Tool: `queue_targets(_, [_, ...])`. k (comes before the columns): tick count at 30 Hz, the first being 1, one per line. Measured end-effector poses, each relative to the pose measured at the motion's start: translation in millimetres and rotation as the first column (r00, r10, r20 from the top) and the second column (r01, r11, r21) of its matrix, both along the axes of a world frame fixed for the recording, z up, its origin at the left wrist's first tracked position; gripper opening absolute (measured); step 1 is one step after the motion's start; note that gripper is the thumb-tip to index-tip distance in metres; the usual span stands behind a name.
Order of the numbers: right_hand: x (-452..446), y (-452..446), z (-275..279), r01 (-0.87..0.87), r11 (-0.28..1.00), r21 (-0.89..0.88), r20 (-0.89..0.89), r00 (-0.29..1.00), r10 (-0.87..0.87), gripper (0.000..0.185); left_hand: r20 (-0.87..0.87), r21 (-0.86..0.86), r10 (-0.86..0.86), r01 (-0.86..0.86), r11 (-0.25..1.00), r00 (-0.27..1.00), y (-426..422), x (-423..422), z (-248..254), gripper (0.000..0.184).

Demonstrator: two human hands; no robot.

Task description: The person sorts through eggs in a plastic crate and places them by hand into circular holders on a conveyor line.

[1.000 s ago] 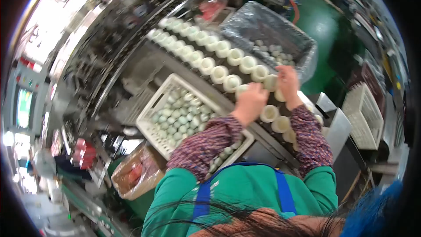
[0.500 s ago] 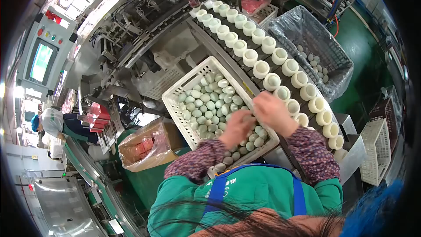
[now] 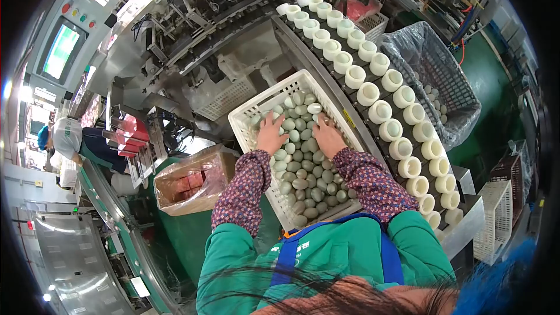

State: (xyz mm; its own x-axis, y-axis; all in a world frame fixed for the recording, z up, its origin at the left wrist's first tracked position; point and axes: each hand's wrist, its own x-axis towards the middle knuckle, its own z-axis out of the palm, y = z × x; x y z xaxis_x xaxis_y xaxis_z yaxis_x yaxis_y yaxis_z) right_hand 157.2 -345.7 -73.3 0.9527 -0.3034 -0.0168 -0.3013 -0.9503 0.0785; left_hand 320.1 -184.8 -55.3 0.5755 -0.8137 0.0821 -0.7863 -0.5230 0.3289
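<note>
Many pale green eggs point(image 3: 300, 184) lie piled in a white plastic crate point(image 3: 248, 131) in front of me. My left hand point(image 3: 271, 134) rests on the eggs near the crate's left wall, its fingers spread. Toward the right wall, my right hand point(image 3: 328, 136) also lies over the eggs with its fingers stretched out; some of its fingertips dip among them. Neither hand has an egg closed in its fingers. Just right of the crate runs a conveyor point(image 3: 350, 102) carrying rows of white cups point(image 3: 380, 112), a few of them with an egg inside.
A dark basket lined with clear plastic point(image 3: 466, 111) holds eggs beyond the conveyor. White crates point(image 3: 494, 219) stand at the right. On the left are a cardboard box with a plastic liner point(image 3: 192, 201) and a control panel point(image 3: 61, 49). Another person point(image 3: 67, 140) stands far left.
My right hand has left the conveyor's edge and moved left into the crate. My left hand has moved forward and left over the eggs. Both hands have opened out, and the view has shifted.
</note>
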Motion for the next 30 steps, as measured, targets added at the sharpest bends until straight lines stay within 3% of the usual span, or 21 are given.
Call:
queue_targets(4, [-16, 1, 16, -0.06, 0.988, 0.141, -0.023, 0.998, 0.063, 0.042, 0.027, 0.071, -0.025, 0.023, 0.997, 0.999, -16, -2, -6, 0.057])
queue_targets(6, [-28, 3, 19, 0.039, 0.874, 0.485, -0.011, 0.999, -0.039, 0.04, 0.002, 0.071, -0.031, 0.031, 0.997, 1.0, -20, -7, -4, 0.051])
queue_targets(7, [-31, 3, 22, 0.087, 0.85, 0.52, -0.087, 0.995, -0.049, 0.046, 0.006, 0.085, -0.006, 0.005, 0.996, 1.0, -21, -9, -8, 0.05])
queue_targets(10, [-42, 8, 21, 0.085, 0.86, 0.503, -0.065, 0.996, -0.06, 0.045, 0.076, 0.068, 0.008, -0.013, 0.998, 0.997, -27, -13, -17, 0.046])
queue_targets(12, [-48, 12, 24, 0.095, 0.839, 0.535, -0.061, 0.995, -0.074, 0.045, -0.051, 0.099, 0.053, -0.048, 0.994, 0.997, -28, -15, -18, 0.047])
queue_targets(18, [-58, 17, 10, 0.001, 0.837, 0.547, 0.04, 0.999, -0.027, 0.048, -0.162, 0.106, -0.012, 0.029, 0.994, 0.987, -24, -20, -26, 0.044])
queue_targets(20, [-63, 13, 13, 0.039, 0.66, 0.751, 0.033, 0.995, -0.096, 0.05, -0.195, 0.087, -0.086, 0.104, 0.991, 0.977, -22, -17, -24, 0.045])
queue_targets(21, [-69, 15, 13, -0.097, 0.64, 0.762, 0.215, 0.971, -0.108, 0.041, -0.202, 0.112, -0.092, 0.116, 0.987, 0.975, -20, -18, -22, 0.046])
queue_targets(22, [-75, 15, 18, -0.126, 0.564, 0.816, 0.253, 0.956, -0.152, 0.043, -0.21, 0.135, -0.102, 0.132, 0.982, 0.972, -20, -20, -22, 0.047])
queue_targets(24, [-87, 16, 31, -0.149, 0.225, 0.963, 0.203, 0.949, -0.24, 0.047, -0.178, 0.109, -0.132, 0.153, 0.982, 0.975, -20, -18, -31, 0.05])
queue_targets(26, [-108, 11, 81, -0.188, 0.181, 0.965, 0.229, 0.944, -0.239, 0.05, -0.19, 0.127, -0.126, 0.152, 0.98, 0.974, -24, -24, -21, 0.049])
queue_targets(28, [-135, -10, 123, -0.283, 0.39, 0.876, 0.365, 0.918, -0.155, 0.047, -0.193, 0.158, -0.1, 0.132, 0.979, 0.976, -24, -26, -20, 0.049])
queue_targets(30, [-169, -37, 156, -0.226, 0.619, 0.752, 0.421, 0.888, -0.187, 0.043, -0.218, 0.089, -0.08, 0.101, 0.991, 0.973, -22, -22, -29, 0.057])
